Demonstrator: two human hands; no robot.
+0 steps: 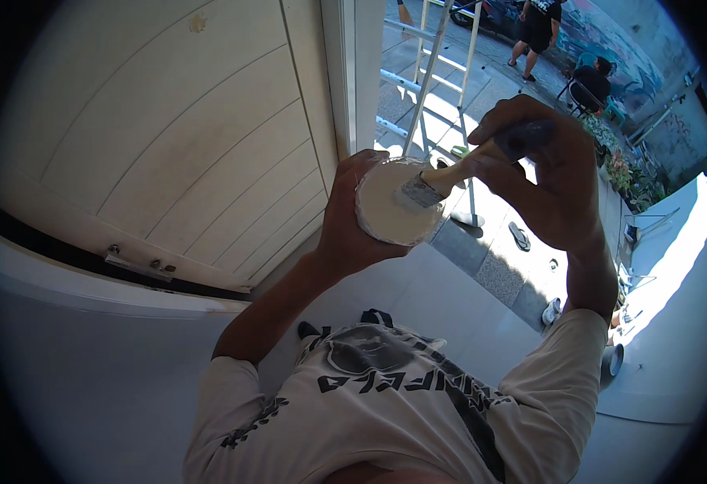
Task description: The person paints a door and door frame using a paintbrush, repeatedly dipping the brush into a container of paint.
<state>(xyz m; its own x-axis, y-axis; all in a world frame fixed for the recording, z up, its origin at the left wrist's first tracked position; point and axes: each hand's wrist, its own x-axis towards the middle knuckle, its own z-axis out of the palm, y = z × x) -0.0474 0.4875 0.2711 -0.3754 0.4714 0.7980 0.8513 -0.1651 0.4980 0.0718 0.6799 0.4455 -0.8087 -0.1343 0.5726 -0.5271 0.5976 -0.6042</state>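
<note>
My left hand (347, 218) is wrapped round a round tub of cream paint (389, 218) with clear plastic over its rim. In my right hand (551, 177) is a paintbrush (448, 173), gripped by its pale wooden handle, which has a dark end. The brush's metal band and bristle end tilt down into the tub, and the bristle tips are hidden in the paint. Beside my left arm stands a cream panelled door (200, 137) with grooved boards and a brownish patch near its top.
An aluminium stepladder (430, 68) stands just beyond the doorway frame (352, 73). Sandals (519, 236) and other footwear lie on the sunlit paving. Farther off, one person (537, 32) stands and another (591, 83) sits, near plants (618, 168). A metal bolt (139, 264) is fixed on the door.
</note>
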